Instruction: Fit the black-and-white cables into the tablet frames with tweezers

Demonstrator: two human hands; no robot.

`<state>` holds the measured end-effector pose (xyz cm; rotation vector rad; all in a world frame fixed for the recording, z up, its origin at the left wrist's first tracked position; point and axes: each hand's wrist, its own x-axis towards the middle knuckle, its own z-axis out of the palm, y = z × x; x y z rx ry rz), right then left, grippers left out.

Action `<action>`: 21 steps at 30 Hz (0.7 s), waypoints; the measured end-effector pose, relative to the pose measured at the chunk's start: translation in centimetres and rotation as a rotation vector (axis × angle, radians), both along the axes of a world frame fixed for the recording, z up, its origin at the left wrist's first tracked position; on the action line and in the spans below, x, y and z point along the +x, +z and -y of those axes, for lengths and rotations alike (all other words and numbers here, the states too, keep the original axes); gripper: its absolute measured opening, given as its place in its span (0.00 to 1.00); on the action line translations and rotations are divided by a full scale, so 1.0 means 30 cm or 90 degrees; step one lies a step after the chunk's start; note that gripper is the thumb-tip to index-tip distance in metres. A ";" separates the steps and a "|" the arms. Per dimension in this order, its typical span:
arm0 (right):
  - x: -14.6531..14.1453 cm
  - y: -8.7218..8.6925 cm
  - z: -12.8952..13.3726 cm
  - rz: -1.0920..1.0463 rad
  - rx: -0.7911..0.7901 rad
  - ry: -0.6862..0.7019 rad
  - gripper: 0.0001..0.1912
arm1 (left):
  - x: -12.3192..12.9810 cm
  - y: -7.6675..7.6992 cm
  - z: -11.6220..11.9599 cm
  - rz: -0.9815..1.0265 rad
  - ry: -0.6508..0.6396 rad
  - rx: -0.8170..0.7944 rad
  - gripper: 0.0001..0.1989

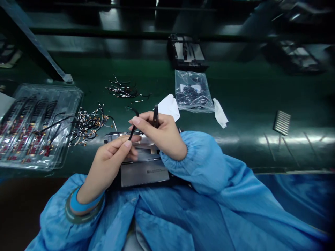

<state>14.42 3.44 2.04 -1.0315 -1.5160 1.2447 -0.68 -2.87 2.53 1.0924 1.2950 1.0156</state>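
Observation:
A thin black flat cable [133,130] runs between my two hands. My left hand [111,155] pinches its lower end between thumb and fingers. My right hand [159,130] pinches the cable higher up, and black tweezers [156,116] are tucked in the same hand, tips upward. Below both hands lies an opened electronic device [145,173] with a grey, printed battery-like block, partly hidden by my hands and sleeves.
Loose cables with gold ends [90,123] lie left, beside clear trays [70,94] of parts. Farther back are a pile of black cables [123,90], a clear bag [194,92] and a black device [187,52]. A ribbed metal block [282,122] sits right.

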 end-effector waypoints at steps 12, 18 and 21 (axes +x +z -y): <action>-0.030 -0.060 0.064 0.216 0.480 -0.098 0.08 | 0.011 -0.029 0.011 -0.290 0.287 0.312 0.07; -0.031 -0.072 0.083 0.300 0.534 -0.060 0.11 | 0.006 -0.039 0.001 -0.300 0.280 0.303 0.03; -0.036 -0.074 0.090 0.262 0.515 -0.051 0.10 | 0.005 -0.044 -0.006 -0.284 0.281 0.268 0.02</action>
